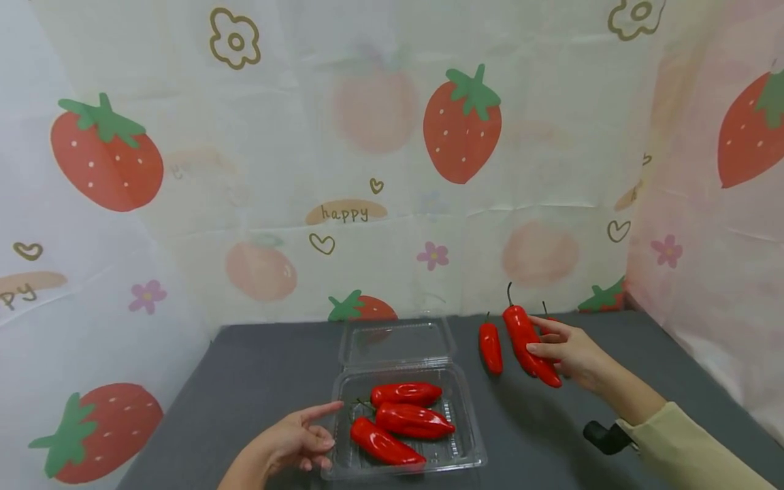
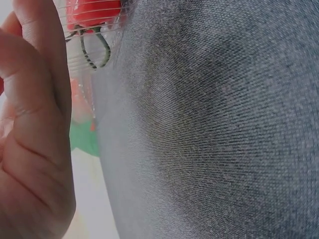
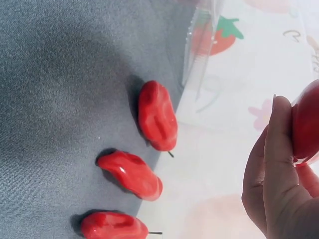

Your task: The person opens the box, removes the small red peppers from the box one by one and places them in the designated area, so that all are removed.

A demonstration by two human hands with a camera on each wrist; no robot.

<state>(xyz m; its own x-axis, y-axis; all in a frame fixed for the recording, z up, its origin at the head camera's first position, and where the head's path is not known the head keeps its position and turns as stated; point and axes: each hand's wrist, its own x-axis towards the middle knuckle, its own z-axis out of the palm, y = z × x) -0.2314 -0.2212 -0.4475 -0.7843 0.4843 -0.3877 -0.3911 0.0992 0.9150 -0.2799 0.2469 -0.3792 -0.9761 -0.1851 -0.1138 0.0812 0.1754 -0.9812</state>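
Observation:
A clear plastic clamshell container [image 1: 469, 435] lies open on the grey cloth, holding three red peppers [image 1: 407, 418]. My left hand [image 1: 320, 427] rests at its left rim, index finger stretched to the edge and the other fingers loosely curled. In the left wrist view my left hand [image 2: 35, 124] is beside the container corner [image 2: 102, 37], where a pepper [image 2: 92, 12] shows. To the right, my right hand [image 1: 551, 347] pinches a long red pepper [image 1: 519, 330] lifted off the cloth; the right wrist view shows this held pepper [image 3: 306, 124] against my fingers [image 3: 276, 149].
Three loose peppers [image 3: 157, 117] [image 3: 132, 174] [image 3: 112, 226] lie on the cloth below my right hand; one of them [image 1: 490, 347] shows in the head view. The container's lid [image 1: 398, 340] lies flat behind it. Strawberry-print sheets wall the back and sides.

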